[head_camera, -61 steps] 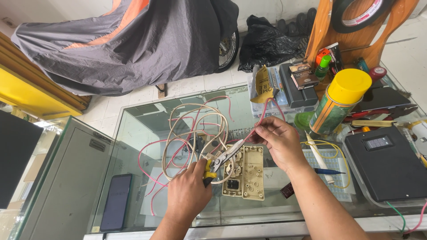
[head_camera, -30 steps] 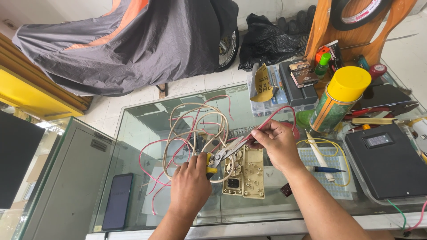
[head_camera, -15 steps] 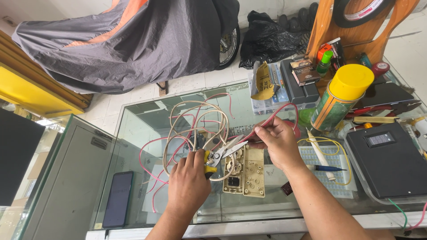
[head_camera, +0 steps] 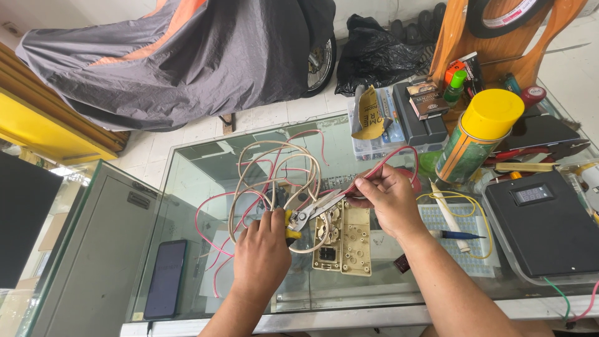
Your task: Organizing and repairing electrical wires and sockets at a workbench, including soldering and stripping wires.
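Observation:
My left hand (head_camera: 262, 253) grips the yellow-handled pliers (head_camera: 310, 216), whose metal jaws point up and right toward my right hand. My right hand (head_camera: 388, 198) pinches a red wire (head_camera: 392, 159) that arcs above my fingers, with its end at the pliers' tip. Below both hands an opened beige power-strip casing (head_camera: 344, 239) lies flat on the glass table (head_camera: 187, 187). A loose tangle of beige and pink wires (head_camera: 274, 178) is coiled behind my left hand.
A spray can with a yellow cap (head_camera: 479, 135) stands to the right, next to a black digital scale (head_camera: 541, 219) and a soldering iron (head_camera: 450, 218). A dark phone (head_camera: 165, 279) lies at the left. Boxes and tools crowd the back right. A covered motorcycle (head_camera: 187, 50) stands beyond.
My right hand lifted the red wire slightly and brought it to the pliers' jaws. My left hand shifted a little up and left with the pliers.

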